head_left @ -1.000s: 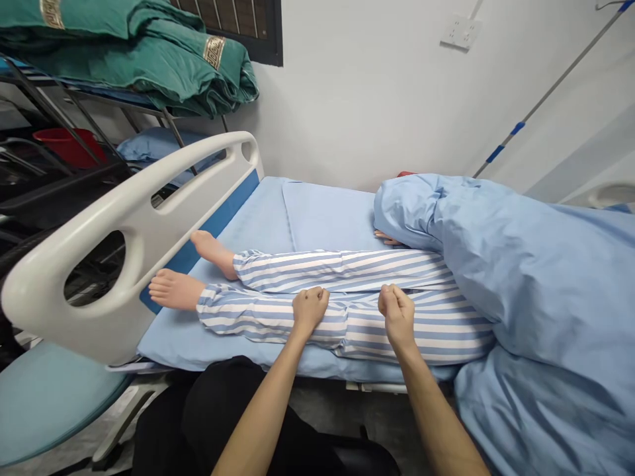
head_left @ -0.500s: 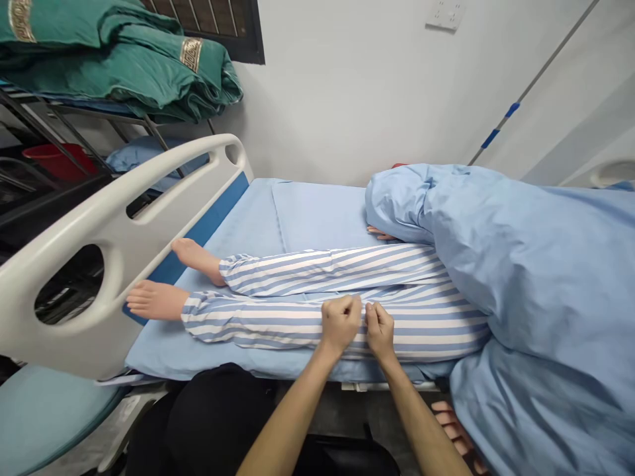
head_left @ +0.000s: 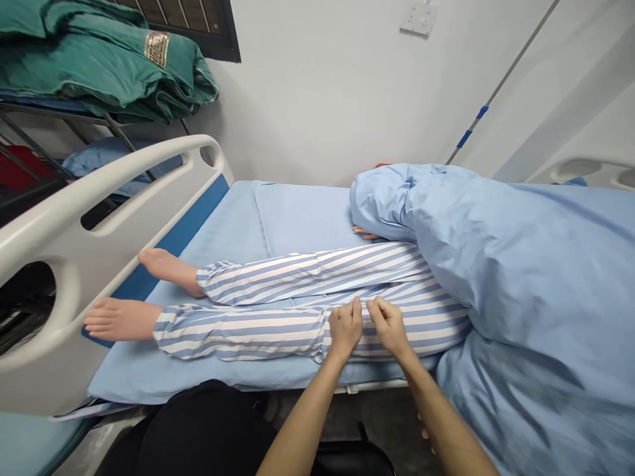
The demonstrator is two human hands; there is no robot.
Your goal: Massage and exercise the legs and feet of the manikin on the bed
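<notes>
Left hand: the left hand (head_left: 346, 325) is curled into a fist, fingers folded in, nothing seen in it.
Right hand: the right hand (head_left: 390, 324) is likewise balled up, thumb side toward the other fist.
Gap: the two fists are just beside each other, a narrow strip of cloth showing between.
Striped trousers: the blue-and-white striped trousers (head_left: 278, 334) lie under both fists, on the near leg of a lying figure; whether the fists press the cloth, I cannot tell.
Feet: the near foot (head_left: 122, 320) and far foot (head_left: 169, 268) are bare, close to the footboard (head_left: 119, 248).
Quilt: a bunched blue quilt (head_left: 526, 277) covers the figure above the thighs; a few fingers (head_left: 366, 233) poke from its edge.
Sheet: pale blue sheet (head_left: 307, 211) beneath the legs.
Beyond: white wall (head_left: 322, 99) with a socket plate (head_left: 418, 18); a green bundle (head_left: 119, 69) sits on a rack at upper left.
</notes>
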